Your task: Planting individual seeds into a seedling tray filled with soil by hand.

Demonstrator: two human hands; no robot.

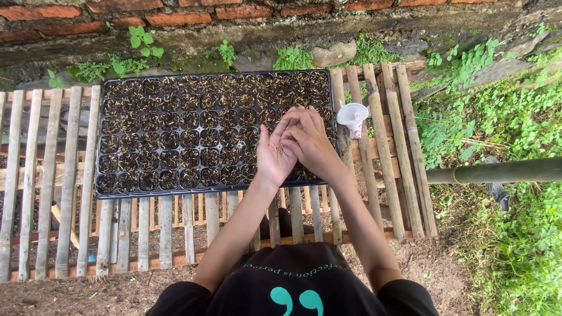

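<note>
- Head view, looking straight down on a black plastic seed tray (175, 134) lying flat on a slatted bamboo bench (70, 193).
- Tray running with its long axis left to right across the picture, at right angles to the slats, far edge pointing toward a red brick wall (246, 11).
- Holding rows of small square cells, each packed with dark, crumbly, fibrous soil; thin glossy rim showing along the near edge.
- Left hand (274, 153) hovering over the tray's right end, palm turned up and cupped, grip loosely open, cradling a few tiny pale seeds (279, 149) in the hollow.
- Right hand (310, 143) pressing in against the left palm, fingertips pinched together at the seeds; grip closing on them, though not clear whether any seed is actually caught between the fingers.
- Both forearms reaching out bare from black short sleeves.
- Small white plastic cup (353, 117) sitting on the slats just beside the tray's right edge, mouth facing up, round and thin-walled.
- Slats looking rough, split and weathered grey-brown, with gaps showing bare earth beneath.
- Smooth green bamboo pole (497, 171) lying crosswise at right, over leafy weeds (503, 117).
- Rounded grey stone (333, 54) resting by the wall foot.
</note>
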